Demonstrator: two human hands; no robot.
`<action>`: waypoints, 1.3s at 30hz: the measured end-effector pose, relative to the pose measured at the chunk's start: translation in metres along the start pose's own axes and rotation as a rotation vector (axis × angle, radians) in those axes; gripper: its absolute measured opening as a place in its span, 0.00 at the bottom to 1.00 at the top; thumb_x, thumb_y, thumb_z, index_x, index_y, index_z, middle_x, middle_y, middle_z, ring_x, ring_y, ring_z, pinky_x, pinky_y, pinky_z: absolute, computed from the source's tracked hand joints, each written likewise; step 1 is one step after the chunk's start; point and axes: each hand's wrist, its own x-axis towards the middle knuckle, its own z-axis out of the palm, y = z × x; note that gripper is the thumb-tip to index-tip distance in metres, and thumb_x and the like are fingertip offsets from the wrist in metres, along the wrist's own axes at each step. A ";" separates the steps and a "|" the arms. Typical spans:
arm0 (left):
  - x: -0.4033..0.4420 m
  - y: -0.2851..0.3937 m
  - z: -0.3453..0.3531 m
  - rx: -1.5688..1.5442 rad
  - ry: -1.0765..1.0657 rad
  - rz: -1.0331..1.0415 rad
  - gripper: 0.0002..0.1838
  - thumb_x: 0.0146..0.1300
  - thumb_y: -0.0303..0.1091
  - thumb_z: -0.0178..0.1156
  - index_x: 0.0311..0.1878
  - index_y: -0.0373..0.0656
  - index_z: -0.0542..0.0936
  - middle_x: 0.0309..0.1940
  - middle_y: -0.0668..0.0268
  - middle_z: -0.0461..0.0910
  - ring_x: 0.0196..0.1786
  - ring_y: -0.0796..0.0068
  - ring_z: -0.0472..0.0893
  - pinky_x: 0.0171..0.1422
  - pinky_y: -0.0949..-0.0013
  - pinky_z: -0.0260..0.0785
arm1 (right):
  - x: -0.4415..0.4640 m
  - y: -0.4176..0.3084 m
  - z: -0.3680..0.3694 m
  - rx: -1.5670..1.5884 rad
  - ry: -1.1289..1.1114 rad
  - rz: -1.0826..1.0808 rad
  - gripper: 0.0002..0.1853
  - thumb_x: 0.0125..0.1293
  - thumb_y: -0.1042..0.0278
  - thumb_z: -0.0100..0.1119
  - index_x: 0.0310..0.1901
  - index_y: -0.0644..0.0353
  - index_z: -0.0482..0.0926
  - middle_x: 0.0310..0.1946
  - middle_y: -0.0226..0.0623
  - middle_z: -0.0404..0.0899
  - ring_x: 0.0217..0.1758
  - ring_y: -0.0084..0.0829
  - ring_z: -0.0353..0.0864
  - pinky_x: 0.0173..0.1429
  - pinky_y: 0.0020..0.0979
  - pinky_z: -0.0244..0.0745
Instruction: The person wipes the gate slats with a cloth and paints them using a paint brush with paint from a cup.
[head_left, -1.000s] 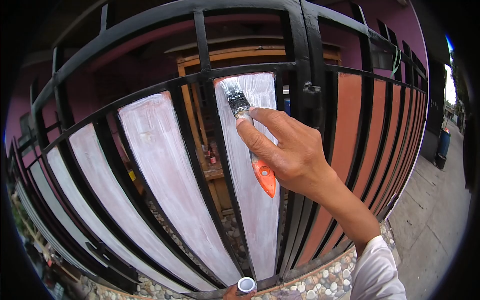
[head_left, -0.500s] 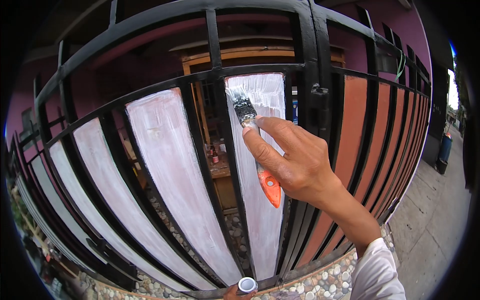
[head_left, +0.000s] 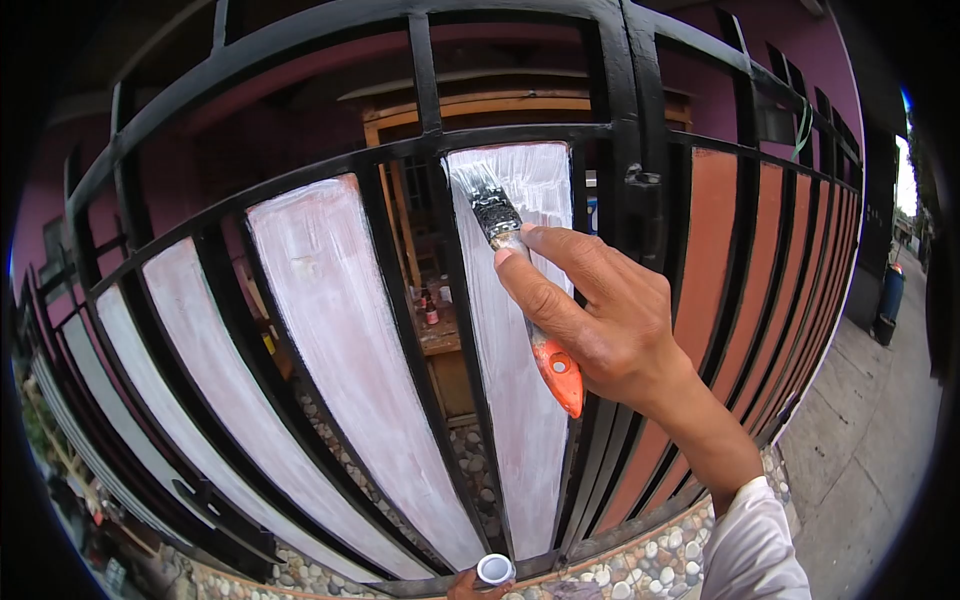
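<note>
Beyond the paintbrush (head_left: 497,212), the bottle label (head_left: 432,315) is unreadably small.

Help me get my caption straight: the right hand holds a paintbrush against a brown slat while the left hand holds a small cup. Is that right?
Not quite. The head view shows the paintbrush against a white-coated slat, not a brown one. The rest stands: the right hand holds it, and the left hand holds a small cup.
</note>
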 end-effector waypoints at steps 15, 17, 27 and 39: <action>0.003 0.006 0.002 0.047 -0.018 0.010 0.34 0.37 0.39 0.84 0.51 0.38 0.84 0.41 0.53 0.87 0.44 0.56 0.87 0.50 0.57 0.79 | -0.005 0.011 0.007 -0.020 0.023 0.000 0.17 0.54 0.71 0.67 0.47 0.61 0.81 0.42 0.41 0.80 0.39 0.34 0.85 0.38 0.27 0.80; 0.003 0.009 0.002 0.052 -0.035 -0.021 0.33 0.37 0.38 0.84 0.51 0.38 0.84 0.41 0.53 0.87 0.44 0.56 0.87 0.50 0.57 0.78 | -0.006 0.012 0.003 -0.006 0.001 0.056 0.21 0.54 0.73 0.69 0.52 0.54 0.84 0.43 0.45 0.84 0.40 0.36 0.88 0.36 0.29 0.84; 0.008 0.014 0.007 0.055 -0.076 -0.059 0.34 0.38 0.40 0.84 0.51 0.37 0.83 0.43 0.52 0.86 0.46 0.54 0.85 0.52 0.56 0.77 | -0.019 0.026 -0.007 -0.039 -0.025 0.052 0.22 0.50 0.71 0.68 0.50 0.60 0.81 0.46 0.43 0.80 0.44 0.38 0.86 0.39 0.29 0.82; 0.012 0.012 0.016 0.042 -0.117 -0.092 0.35 0.39 0.41 0.84 0.52 0.36 0.83 0.42 0.52 0.86 0.44 0.59 0.86 0.50 0.60 0.78 | -0.024 0.036 -0.017 -0.065 -0.025 0.074 0.21 0.52 0.71 0.68 0.51 0.61 0.81 0.46 0.44 0.81 0.42 0.36 0.86 0.39 0.29 0.83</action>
